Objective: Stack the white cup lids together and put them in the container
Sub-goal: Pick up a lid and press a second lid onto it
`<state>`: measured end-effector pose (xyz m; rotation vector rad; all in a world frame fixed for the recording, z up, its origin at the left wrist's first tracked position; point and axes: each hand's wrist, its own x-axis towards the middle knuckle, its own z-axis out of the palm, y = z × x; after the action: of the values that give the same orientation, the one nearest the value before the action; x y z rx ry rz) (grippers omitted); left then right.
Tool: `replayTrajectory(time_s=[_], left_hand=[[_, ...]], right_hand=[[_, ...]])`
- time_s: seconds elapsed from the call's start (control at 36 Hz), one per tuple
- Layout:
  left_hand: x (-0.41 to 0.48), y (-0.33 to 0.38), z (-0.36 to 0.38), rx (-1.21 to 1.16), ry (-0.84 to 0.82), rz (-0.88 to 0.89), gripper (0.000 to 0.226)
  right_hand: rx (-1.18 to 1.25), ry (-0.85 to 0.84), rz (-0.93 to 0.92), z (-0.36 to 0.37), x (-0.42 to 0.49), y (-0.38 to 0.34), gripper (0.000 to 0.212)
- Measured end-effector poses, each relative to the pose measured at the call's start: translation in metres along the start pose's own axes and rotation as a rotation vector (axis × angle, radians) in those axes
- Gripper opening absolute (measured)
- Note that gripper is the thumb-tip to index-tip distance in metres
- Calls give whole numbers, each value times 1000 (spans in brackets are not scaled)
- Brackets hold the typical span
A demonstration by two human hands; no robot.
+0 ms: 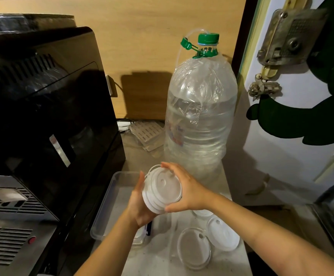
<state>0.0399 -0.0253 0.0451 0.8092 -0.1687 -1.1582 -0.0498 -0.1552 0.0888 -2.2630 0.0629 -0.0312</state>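
Observation:
A stack of several white cup lids (162,189) is held tilted between both hands above the right edge of a clear plastic container (110,194). My left hand (139,206) cups the stack from below and the left. My right hand (184,191) grips its top and right rim. One white lid (223,235) lies flat on the counter to the lower right. Another white lid (203,213) shows partly under my right wrist. A clear lid (194,251) lies next to the flat white one.
A large clear water bottle (200,116) with a green cap stands just behind the hands. A black coffee machine (42,116) fills the left side. A white door (293,136) with a metal latch is on the right. The counter is narrow.

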Motion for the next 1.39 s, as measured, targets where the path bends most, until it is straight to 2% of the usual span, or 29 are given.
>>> replayTrajectory(time_s=[0.33,0.67,0.81,0.92,1.06,1.19,1.39], left_hand=[[2,0,0,-15,-47,-32,94],[1,-1,2,83,-73,52,64],[3,-5,-3,176,-55,38,64],[5,-6,-4,232,-47,49,69],[5,-4,-8,217,-21,64,74],[4,-3,-13,171,8,70,78],[0,-3,-14,193,16,61,74]], right_hand=[[-53,-68,-26,5,4,3,106],[-98,-65,-69,14,9,14,103],[-126,-62,-64,20,5,18,102],[-148,-73,-39,19,3,22,110],[-41,-2,91,1,0,36,122],[-59,97,291,-20,-2,77,119],[-114,67,549,-15,-13,123,119]])
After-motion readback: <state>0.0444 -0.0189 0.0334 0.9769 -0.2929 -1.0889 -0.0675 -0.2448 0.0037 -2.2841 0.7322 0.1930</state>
